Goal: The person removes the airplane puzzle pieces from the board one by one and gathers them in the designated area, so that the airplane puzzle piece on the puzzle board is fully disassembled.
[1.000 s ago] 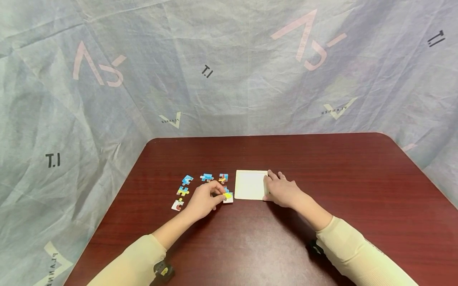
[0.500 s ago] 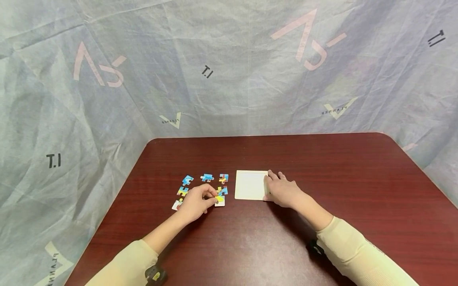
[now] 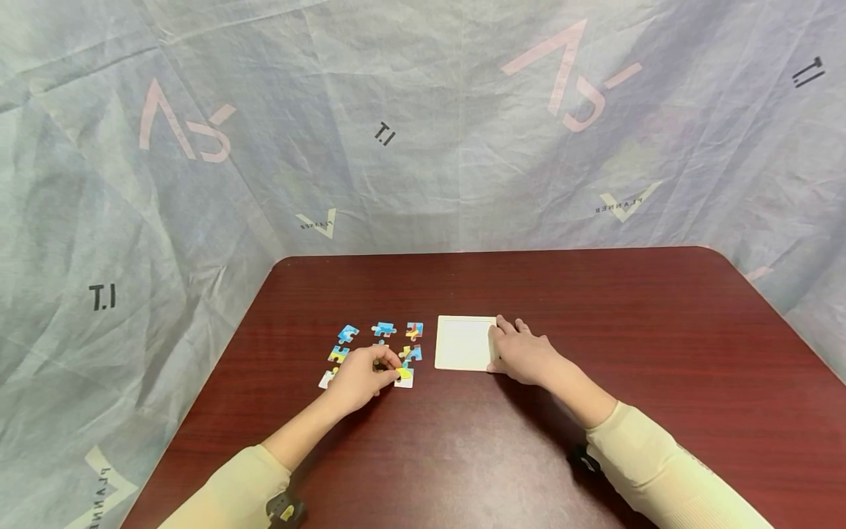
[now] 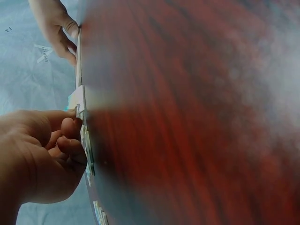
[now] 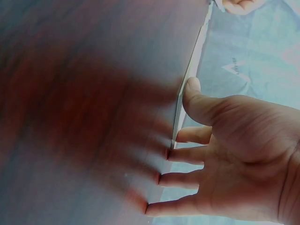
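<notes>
In the head view my left hand [image 3: 357, 378] pinches a jigsaw piece [image 3: 405, 378], white and yellow, between thumb and fingertips, low over the near end of the loose pieces. The left wrist view shows this piece [image 4: 78, 98] tilted up at the fingertips. My right hand [image 3: 525, 354] rests at the right side of a pale square puzzle tray [image 3: 465, 345], thumb by the near corner, fingers by the far one. Seen from the right wrist, its fingers are straight and spread, with fingertips on the table and thumb against the tray edge [image 5: 185, 84].
Left of the tray lie several loose jigsaw pieces, among them a blue one [image 3: 384, 329], a red and blue one [image 3: 414, 330] and a yellow and blue one [image 3: 413, 353]. My left hand partly covers others. Grey printed cloth [image 3: 423, 176] hangs behind the dark red table [image 3: 595, 294].
My left hand has moved left, away from the tray, carrying the pinched piece to the near side of the other pieces. The right hand and tray have stayed in place.
</notes>
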`<action>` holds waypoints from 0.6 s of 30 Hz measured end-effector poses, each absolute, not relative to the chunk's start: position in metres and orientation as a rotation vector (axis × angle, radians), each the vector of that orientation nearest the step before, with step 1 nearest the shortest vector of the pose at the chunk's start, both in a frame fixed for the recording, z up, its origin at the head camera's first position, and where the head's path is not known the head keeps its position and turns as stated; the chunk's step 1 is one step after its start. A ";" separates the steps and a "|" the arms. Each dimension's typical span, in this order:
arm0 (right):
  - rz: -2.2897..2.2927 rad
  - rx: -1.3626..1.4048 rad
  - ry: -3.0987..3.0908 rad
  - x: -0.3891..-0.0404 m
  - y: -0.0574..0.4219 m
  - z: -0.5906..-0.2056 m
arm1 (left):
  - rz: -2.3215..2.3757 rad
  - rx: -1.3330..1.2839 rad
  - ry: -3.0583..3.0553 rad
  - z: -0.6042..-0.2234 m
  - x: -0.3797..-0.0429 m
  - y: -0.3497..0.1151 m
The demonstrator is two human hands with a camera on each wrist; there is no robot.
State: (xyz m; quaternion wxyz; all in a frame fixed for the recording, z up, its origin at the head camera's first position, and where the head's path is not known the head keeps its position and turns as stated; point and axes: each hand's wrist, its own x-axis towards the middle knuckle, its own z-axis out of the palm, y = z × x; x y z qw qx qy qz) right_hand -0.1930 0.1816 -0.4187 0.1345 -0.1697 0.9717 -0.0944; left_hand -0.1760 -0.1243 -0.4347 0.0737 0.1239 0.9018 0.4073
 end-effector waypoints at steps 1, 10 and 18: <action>-0.275 -0.492 2.815 -0.193 0.182 -0.419 | 1.219 0.365 2.715 -0.435 -0.176 -0.124; -0.323 -0.487 2.810 -0.192 0.182 -0.418 | 1.169 0.388 2.789 -0.435 -0.177 -0.126; -0.413 -0.508 2.825 -0.191 0.189 -0.417 | 1.181 0.518 2.788 -0.431 -0.178 -0.120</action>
